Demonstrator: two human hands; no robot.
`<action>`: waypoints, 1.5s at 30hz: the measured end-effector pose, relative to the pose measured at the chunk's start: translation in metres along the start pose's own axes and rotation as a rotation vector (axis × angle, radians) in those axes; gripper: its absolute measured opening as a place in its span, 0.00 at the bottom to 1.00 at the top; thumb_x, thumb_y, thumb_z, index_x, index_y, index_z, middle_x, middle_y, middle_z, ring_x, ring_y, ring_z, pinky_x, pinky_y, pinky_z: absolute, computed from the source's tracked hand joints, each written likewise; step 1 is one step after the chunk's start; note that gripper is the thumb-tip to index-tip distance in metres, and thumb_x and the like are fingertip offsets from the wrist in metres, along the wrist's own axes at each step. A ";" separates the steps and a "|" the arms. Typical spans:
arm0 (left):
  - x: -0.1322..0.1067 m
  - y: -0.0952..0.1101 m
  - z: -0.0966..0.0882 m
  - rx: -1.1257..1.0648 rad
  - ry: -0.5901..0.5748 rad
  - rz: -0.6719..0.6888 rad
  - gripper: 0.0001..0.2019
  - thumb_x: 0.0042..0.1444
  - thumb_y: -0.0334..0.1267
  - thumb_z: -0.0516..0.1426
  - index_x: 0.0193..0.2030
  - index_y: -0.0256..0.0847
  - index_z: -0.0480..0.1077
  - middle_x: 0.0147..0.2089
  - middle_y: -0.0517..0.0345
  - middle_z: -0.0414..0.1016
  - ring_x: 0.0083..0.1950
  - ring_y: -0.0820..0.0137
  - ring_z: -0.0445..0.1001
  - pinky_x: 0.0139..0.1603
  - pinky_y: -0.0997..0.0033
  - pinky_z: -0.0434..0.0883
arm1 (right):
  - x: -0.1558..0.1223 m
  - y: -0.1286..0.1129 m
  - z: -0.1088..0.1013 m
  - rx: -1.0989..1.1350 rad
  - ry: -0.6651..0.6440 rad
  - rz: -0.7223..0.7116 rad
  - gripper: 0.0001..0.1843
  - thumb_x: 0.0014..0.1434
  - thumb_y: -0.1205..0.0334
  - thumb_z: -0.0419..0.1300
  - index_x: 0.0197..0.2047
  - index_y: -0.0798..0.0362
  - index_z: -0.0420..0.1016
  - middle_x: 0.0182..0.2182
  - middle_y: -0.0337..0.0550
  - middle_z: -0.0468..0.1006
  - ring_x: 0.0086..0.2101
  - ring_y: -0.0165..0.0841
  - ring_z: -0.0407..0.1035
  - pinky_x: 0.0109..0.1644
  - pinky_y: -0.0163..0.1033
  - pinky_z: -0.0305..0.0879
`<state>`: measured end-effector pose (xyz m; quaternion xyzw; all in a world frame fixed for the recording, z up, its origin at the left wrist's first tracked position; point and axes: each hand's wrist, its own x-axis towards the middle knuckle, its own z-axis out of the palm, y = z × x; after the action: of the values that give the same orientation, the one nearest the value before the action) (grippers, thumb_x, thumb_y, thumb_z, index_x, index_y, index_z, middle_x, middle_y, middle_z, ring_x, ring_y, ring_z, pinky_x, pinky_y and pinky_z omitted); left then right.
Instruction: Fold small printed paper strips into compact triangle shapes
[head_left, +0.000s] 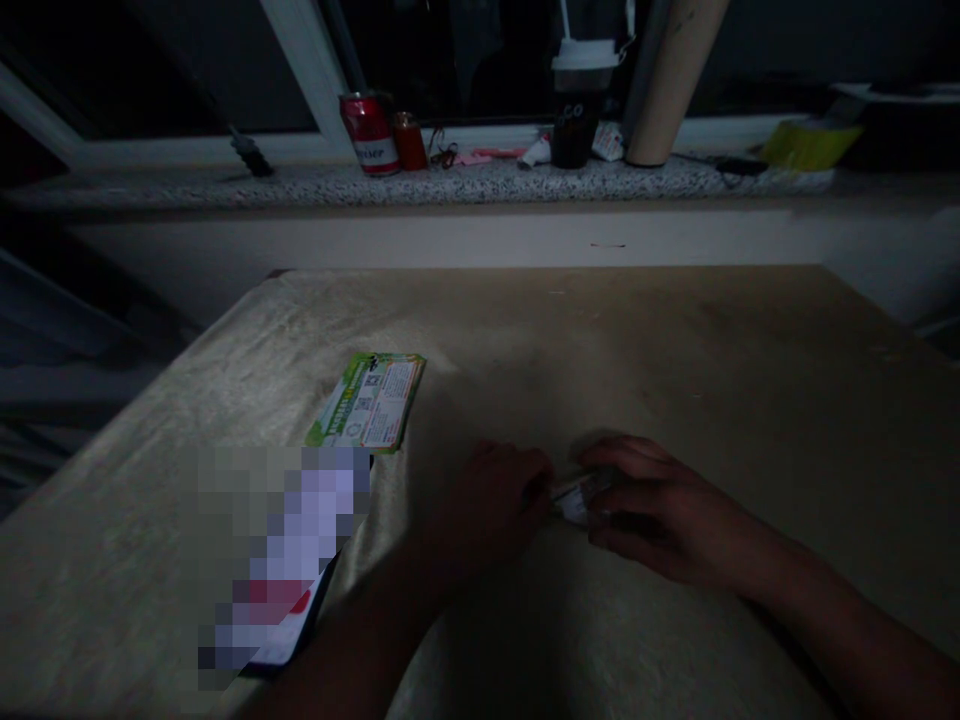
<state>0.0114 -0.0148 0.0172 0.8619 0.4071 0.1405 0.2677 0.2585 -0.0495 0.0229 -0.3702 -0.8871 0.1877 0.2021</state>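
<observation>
A cloth-covered table (675, 340) is filling most of the view, its near edge getting cut off. Behind it a speckled windowsill (300, 187) is running across, going pretty dark at both ends. I'm using the packet in the hands as clock centre, btw. Between 12 and 1 a brown tube (679, 80) is standing on the sill, its top cropped out. The right hand (686, 515) is gripping the packet, fingers wrapping around and hiding a lot of it. The left hand (487, 500) is curling in at its left edge, but it's so dim I can't tell if it's pinching. Towards 9 a phone (307, 550) is lying, pixelation covering most of its screen. At 10 a green leaflet (371, 400) is showing QR-type squares and print too tiny to read. At 12 a lidded dark cup (577, 115) is showing something like "CO". At 11 a red can (369, 135) is showing maybe "user" or "iser". The small packet (576, 502) is sitting between the hands, its white label coming out unreadable.
</observation>
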 end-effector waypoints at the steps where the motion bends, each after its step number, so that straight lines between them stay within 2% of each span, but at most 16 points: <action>1: 0.000 0.000 -0.001 -0.006 -0.009 0.018 0.06 0.62 0.30 0.57 0.41 0.41 0.76 0.38 0.58 0.79 0.42 0.64 0.75 0.50 0.62 0.65 | 0.000 0.001 0.002 -0.012 0.003 0.006 0.07 0.62 0.59 0.67 0.44 0.47 0.83 0.56 0.48 0.76 0.59 0.45 0.69 0.62 0.52 0.68; 5: -0.001 0.001 -0.005 0.005 -0.075 0.112 0.12 0.61 0.25 0.57 0.41 0.44 0.79 0.41 0.58 0.79 0.45 0.64 0.75 0.52 0.61 0.64 | -0.001 0.004 0.008 -0.034 0.001 0.048 0.10 0.62 0.61 0.67 0.48 0.45 0.82 0.59 0.49 0.73 0.62 0.46 0.66 0.63 0.53 0.67; 8: -0.003 0.002 -0.006 0.045 -0.107 0.131 0.12 0.62 0.25 0.55 0.43 0.42 0.78 0.42 0.56 0.78 0.46 0.64 0.75 0.54 0.59 0.64 | -0.001 0.003 0.010 -0.037 -0.004 0.059 0.14 0.60 0.60 0.68 0.50 0.45 0.81 0.60 0.49 0.72 0.62 0.47 0.65 0.64 0.54 0.67; 14: -0.005 0.001 -0.006 0.049 -0.123 0.109 0.10 0.60 0.28 0.56 0.44 0.41 0.77 0.44 0.54 0.77 0.48 0.62 0.74 0.55 0.58 0.65 | 0.002 0.001 0.011 -0.060 0.022 0.055 0.14 0.61 0.61 0.67 0.50 0.47 0.80 0.60 0.50 0.73 0.61 0.46 0.66 0.64 0.55 0.66; 19: -0.005 -0.001 -0.006 -0.004 -0.109 0.098 0.15 0.53 0.26 0.59 0.46 0.42 0.76 0.46 0.56 0.78 0.50 0.62 0.75 0.59 0.57 0.64 | 0.001 0.004 0.014 -0.066 0.029 0.043 0.15 0.59 0.60 0.68 0.50 0.47 0.80 0.59 0.50 0.73 0.60 0.47 0.67 0.63 0.56 0.67; 25: -0.003 0.000 -0.009 -0.102 -0.102 0.046 0.17 0.51 0.25 0.61 0.47 0.45 0.77 0.45 0.59 0.79 0.47 0.64 0.76 0.56 0.61 0.67 | 0.001 0.007 0.012 -0.062 0.106 0.008 0.12 0.62 0.61 0.65 0.50 0.47 0.81 0.57 0.50 0.75 0.59 0.46 0.69 0.60 0.55 0.69; 32: 0.000 0.000 -0.005 -0.008 -0.039 0.042 0.11 0.53 0.28 0.63 0.43 0.42 0.76 0.44 0.56 0.79 0.48 0.62 0.75 0.56 0.59 0.66 | 0.001 0.010 0.017 -0.111 0.139 0.006 0.09 0.65 0.63 0.62 0.46 0.49 0.82 0.58 0.52 0.74 0.59 0.47 0.68 0.60 0.55 0.69; 37: 0.001 -0.001 -0.005 0.071 -0.068 0.050 0.07 0.57 0.33 0.63 0.43 0.41 0.76 0.44 0.55 0.78 0.48 0.61 0.75 0.56 0.57 0.65 | 0.007 0.010 0.026 -0.130 0.195 0.053 0.06 0.64 0.61 0.64 0.44 0.47 0.83 0.56 0.51 0.76 0.57 0.48 0.70 0.58 0.57 0.69; 45: 0.001 -0.003 -0.004 0.110 -0.082 0.080 0.03 0.62 0.34 0.59 0.40 0.41 0.76 0.43 0.55 0.78 0.48 0.61 0.75 0.55 0.56 0.64 | 0.014 0.006 0.037 -0.111 0.270 0.152 0.03 0.61 0.59 0.68 0.40 0.47 0.83 0.55 0.49 0.77 0.56 0.48 0.70 0.58 0.58 0.68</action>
<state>0.0084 -0.0113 0.0185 0.8958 0.3682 0.0931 0.2307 0.2343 -0.0425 -0.0083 -0.4685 -0.8304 0.1017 0.2840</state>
